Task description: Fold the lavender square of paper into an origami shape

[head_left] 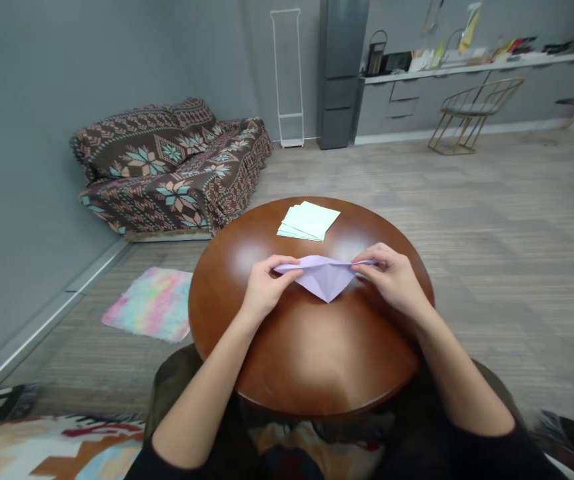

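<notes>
Farthest left, a fluffy pastel rug (149, 303) is seen on the floor at nine o'clock from the round brown table (317, 353), twelve being taken as the table's far edge. Beyond the table at ten to eleven o'clock, a sofa (177, 167) is covered in dark patterned cloth. Over the tabletop, the left hand (265, 283) is placed at about ten o'clock from the table's middle; the left corner of a lilac paper (327, 275) is pinched between its thumb and fingers. At twelve o'clock, near the far edge, a few pale green sheets (309, 220) are laid flat, overlapping and slightly fanned. The lilac paper is held between the two hands, just off the middle toward one o'clock; it is creased, with its point directed at six o'clock. Whether the tabletop is touched by that point cannot be told. At about two o'clock, its right corner is gripped between the thumb and fingers of the right hand (391, 273). Farther right, well beyond the table at one o'clock, a gold-framed chair (471, 110) is set before a kitchen counter (497, 67).
</notes>
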A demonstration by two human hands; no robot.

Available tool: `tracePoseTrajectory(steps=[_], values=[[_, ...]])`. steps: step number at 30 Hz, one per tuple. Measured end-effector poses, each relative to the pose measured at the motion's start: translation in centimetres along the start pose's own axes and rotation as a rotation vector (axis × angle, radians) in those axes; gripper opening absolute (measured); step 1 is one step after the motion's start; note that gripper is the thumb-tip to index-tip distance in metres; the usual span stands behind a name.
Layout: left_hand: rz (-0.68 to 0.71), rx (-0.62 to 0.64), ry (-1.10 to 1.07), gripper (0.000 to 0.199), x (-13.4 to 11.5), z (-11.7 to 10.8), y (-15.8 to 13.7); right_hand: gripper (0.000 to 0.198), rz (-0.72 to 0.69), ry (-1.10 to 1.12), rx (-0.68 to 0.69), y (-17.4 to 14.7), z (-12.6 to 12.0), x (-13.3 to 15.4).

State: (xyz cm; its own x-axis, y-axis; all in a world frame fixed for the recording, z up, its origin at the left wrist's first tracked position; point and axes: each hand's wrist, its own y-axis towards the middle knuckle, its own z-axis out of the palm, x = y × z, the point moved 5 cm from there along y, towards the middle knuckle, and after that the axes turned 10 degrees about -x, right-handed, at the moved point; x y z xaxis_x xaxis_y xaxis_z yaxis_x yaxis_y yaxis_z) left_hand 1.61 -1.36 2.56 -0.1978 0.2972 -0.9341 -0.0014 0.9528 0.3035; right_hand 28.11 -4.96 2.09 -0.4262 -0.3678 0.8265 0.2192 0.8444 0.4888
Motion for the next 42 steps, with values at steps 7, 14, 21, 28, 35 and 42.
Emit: tracePoseTrajectory(steps=[7, 14, 21, 28, 35, 42], values=[[-0.193, -0.014, -0.573, 0.015, -0.3, 0.1, -0.2, 0.023, 0.114, 0.132, 0.175, -0.4, 0.3, 1.9], [-0.504, 0.19, -0.659, 0.03, 0.0, 1.9, -1.6, 0.028, 0.156, 0.127, 0.211, -0.9, 2.3, 2.5], [-0.535, 0.12, -0.599, 0.029, 1.3, 2.0, -1.4, 0.025, -0.378, -0.431, 0.002, -1.0, 2.1, 5.4], [-0.565, 0.129, -0.662, 0.026, 2.1, 2.3, -1.5, 0.056, -0.68, -0.445, 0.293, -5.1, 7.3, 8.9], [-0.704, 0.223, -0.812, 0.041, 1.1, 2.3, -1.6, 0.02, -0.587, -0.486, 0.126, -4.7, 7.2, 7.7], [-0.594, 0.396, -0.856, 0.042, 0.3, 2.7, -2.3, 0.024, -0.636, -0.499, 0.048, -4.7, 7.1, 6.9]])
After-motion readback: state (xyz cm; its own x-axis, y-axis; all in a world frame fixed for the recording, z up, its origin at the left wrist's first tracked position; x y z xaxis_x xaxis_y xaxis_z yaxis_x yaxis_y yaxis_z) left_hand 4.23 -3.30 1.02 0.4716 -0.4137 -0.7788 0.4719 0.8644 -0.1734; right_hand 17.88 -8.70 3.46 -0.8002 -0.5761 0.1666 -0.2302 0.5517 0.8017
